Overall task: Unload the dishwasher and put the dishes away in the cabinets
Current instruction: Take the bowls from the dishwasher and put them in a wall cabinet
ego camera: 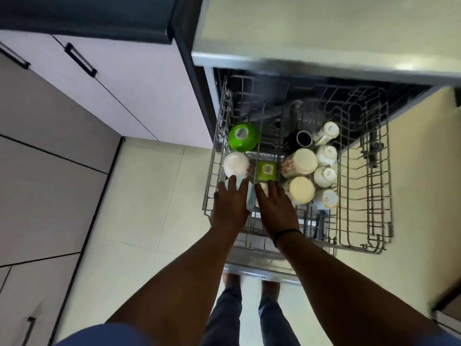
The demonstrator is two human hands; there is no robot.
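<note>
Two hands in the pulled-out dishwasher rack (374, 196), left hand (230, 204) with fingers laid straight on a pale blue dish (249, 198), apparently no closed grip, right hand (275, 208) open over a white cup (263, 189), green bowl (243, 136) at eleven o'clock, upturned cups (299, 162) at two o'clock.

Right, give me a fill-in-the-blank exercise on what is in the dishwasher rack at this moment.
1. The round bowl at the rack's far left corner is coloured ____.
2. The dark cup near the middle of the upper rack lies on its ____.
3. The left hand and right hand both reach into the rack's ____ edge, nearest the person.
4. The two big upturned mugs beside the right hand carry a ____ pattern.

Missing words: green; side; front; floral
</note>
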